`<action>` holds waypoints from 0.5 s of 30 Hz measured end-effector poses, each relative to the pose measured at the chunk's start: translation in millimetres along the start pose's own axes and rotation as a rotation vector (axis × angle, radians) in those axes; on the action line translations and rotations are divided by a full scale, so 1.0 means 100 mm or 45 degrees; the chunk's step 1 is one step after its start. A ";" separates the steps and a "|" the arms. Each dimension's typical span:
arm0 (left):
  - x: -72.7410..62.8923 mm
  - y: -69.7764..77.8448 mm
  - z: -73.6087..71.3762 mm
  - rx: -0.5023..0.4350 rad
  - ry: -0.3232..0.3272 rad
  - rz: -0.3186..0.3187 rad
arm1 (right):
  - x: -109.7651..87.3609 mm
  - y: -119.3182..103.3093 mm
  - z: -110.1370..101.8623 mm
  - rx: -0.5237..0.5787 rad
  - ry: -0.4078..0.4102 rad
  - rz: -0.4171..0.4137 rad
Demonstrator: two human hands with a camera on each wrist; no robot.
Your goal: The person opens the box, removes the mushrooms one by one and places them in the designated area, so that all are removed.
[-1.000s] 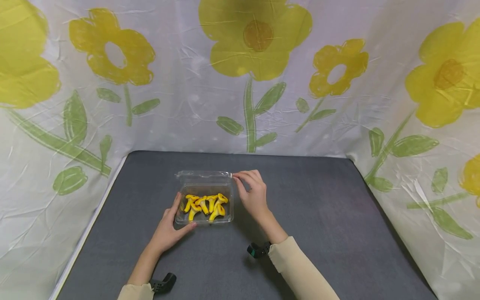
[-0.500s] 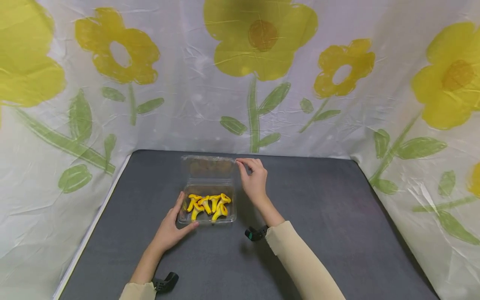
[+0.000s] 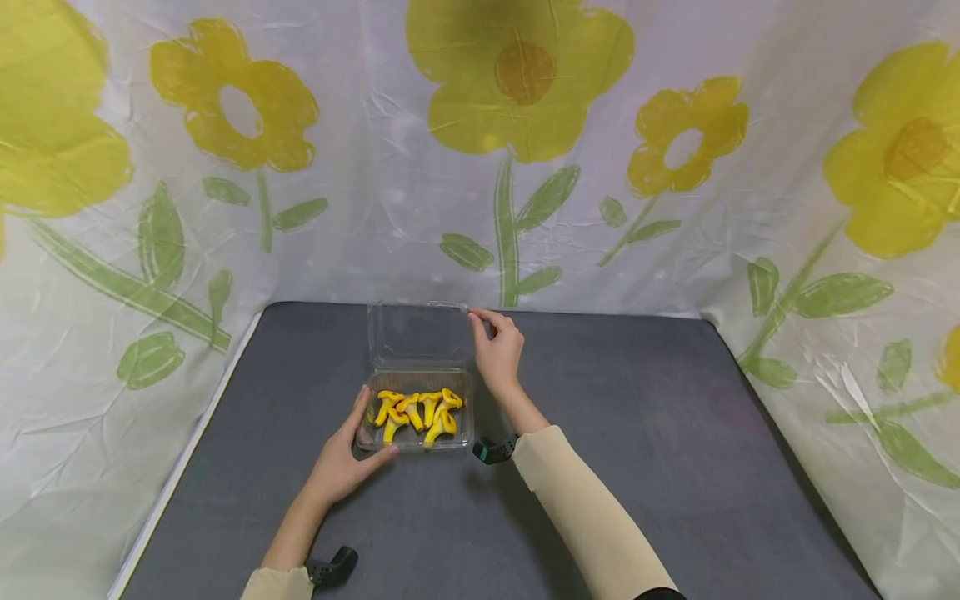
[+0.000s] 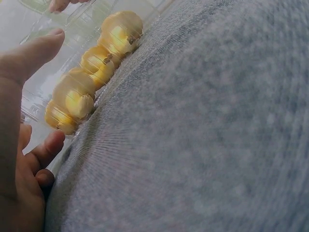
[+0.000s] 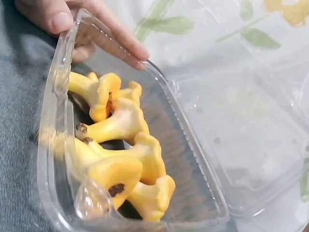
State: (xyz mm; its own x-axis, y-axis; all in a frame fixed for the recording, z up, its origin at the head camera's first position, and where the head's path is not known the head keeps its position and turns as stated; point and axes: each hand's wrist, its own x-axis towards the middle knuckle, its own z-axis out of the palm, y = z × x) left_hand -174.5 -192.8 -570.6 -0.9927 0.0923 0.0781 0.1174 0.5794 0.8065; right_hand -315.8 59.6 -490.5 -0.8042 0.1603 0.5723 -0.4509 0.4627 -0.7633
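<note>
A clear plastic clamshell container [image 3: 459, 446] sits on the dark table, holding several yellow chanterelle mushrooms [image 3: 411, 408]. Its hinged lid [image 3: 420, 336] stands raised along the back edge. At the container's left front corner, my left hand [image 3: 333, 468] holds the box, thumb along the front and fingers along the left side. My right hand [image 3: 498, 354] pinches the lid's upper right corner between thumb and fingers. Through the front wall, the left wrist view shows mushrooms [image 4: 75, 94] side by side. In the right wrist view, left fingers [image 5: 128, 48] touch the rim and the transparent lid [image 5: 256, 145] leans back.
The grey cloth-covered table [image 3: 660, 433] extends to the right and in front of the container. A white curtain [image 3: 352, 242] with painted yellow flowers hangs behind the table and along both sides. A black strap device [image 3: 495, 451] is on the right wrist.
The lid has swung up and back from low over the container's rear. My right hand has moved away from me with its corner. My left hand keeps its place on the container.
</note>
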 end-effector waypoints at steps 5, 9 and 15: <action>0.00 0.00 0.00 0.004 0.006 0.003 | 0.02 0.03 0.06 -0.016 0.004 0.010; 0.00 0.00 0.00 0.005 0.011 0.005 | 0.01 0.11 0.10 -0.059 -0.041 0.051; 0.00 0.00 -0.01 0.019 0.007 0.008 | -0.08 0.31 0.16 -0.049 -0.118 0.267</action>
State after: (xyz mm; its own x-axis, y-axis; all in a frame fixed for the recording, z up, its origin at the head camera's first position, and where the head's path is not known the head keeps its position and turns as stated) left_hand -174.2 -193.4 -570.6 -0.9921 0.0915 0.0862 0.1238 0.5910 0.7971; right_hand -329.3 58.7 -524.0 -0.9116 0.1767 0.3712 -0.2567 0.4608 -0.8496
